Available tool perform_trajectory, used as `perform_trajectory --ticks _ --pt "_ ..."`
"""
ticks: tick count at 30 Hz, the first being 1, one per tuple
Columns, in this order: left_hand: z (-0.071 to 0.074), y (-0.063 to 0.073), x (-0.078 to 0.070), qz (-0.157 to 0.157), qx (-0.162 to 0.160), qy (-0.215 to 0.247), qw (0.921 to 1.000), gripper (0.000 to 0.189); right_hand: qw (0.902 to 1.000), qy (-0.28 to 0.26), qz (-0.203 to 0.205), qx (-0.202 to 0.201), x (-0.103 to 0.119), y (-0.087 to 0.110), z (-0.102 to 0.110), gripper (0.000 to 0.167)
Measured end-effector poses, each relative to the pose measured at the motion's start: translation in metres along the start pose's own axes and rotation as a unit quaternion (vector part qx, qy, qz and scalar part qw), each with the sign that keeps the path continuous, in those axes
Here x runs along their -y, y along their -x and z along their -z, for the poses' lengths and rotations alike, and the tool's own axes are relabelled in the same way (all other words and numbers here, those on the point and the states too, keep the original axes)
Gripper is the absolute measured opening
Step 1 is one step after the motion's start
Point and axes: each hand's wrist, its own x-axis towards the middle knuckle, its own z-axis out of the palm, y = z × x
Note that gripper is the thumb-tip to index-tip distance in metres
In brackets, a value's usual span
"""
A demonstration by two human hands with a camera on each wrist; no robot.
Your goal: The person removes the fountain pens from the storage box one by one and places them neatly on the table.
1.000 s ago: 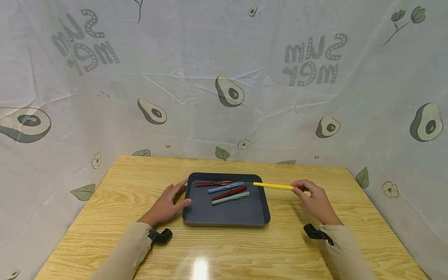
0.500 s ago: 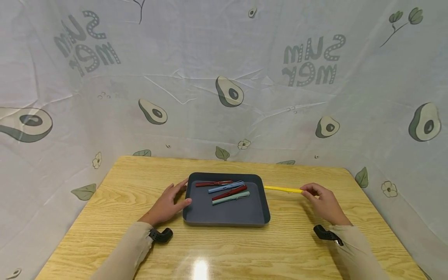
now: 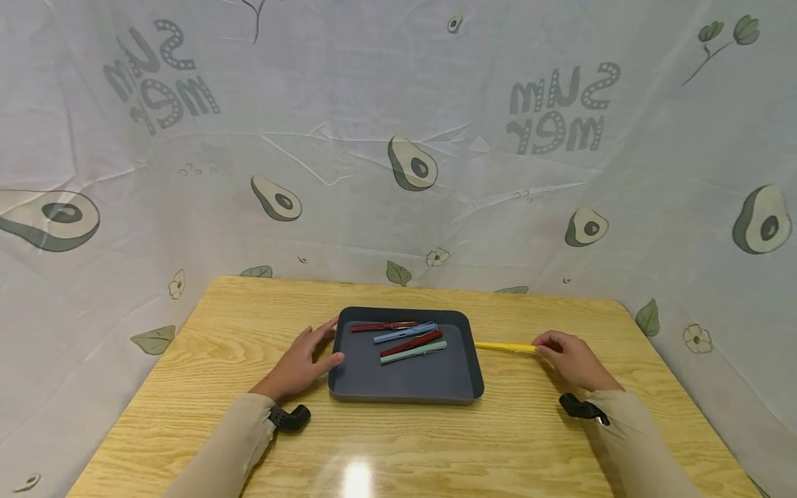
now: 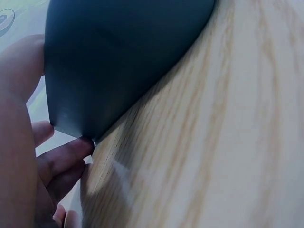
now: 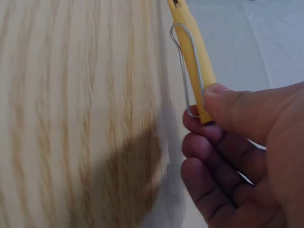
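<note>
A dark grey tray (image 3: 405,384) sits on the table, with two red pens, a blue pen (image 3: 405,333) and a mint-green pen (image 3: 413,353) lying inside. At its left side my left hand (image 3: 299,365) holds the wall, thumb over the rim and fingers against the outside. The left wrist view shows fingertips (image 4: 78,147) at the tray's lower corner. To the right, my right hand (image 3: 575,360) pinches one end of a yellow pen (image 3: 506,346) between thumb and fingers. A wire clip (image 5: 183,61) shows on that pen. Its other end points at the tray's right wall.
The wooden table (image 3: 398,449) extends around the tray on all sides. Behind it hangs a pale cloth (image 3: 349,228) printed with avocados. Each wrist wears a black strap (image 3: 289,417).
My right hand has moved right, bringing the yellow pen from over the tray's right rim to beside it and nearer the table. My left hand and the tray stay in place.
</note>
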Motion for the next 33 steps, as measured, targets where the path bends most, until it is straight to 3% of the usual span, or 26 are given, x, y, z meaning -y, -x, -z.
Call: perform_trajectory --ticks 8,13,22,28,33 --pt "-0.001 0.000 0.001 0.001 -0.001 0.002 1.0000 0.077 0.9990 0.026 -0.003 0.036 -0.007 -0.011 0.001 0.012" --pt "-0.001 -0.001 0.002 0.000 -0.001 0.001 1.0000 0.077 0.9987 0.028 -0.017 0.040 -0.005 -0.016 0.000 0.016" --pt "-0.001 0.000 -0.001 0.003 0.001 0.002 1.0000 0.077 0.9983 0.040 0.002 0.043 -0.004 -0.017 0.001 0.026" --pt "-0.001 0.000 -0.001 0.003 0.001 0.003 1.0000 0.077 0.9983 0.058 -0.003 -0.007 0.009 -0.014 0.003 0.030" --pt "0.001 0.001 -0.002 0.005 0.002 0.006 1.0000 0.077 0.9973 0.028 -0.001 -0.067 0.036 -0.011 -0.001 0.034"
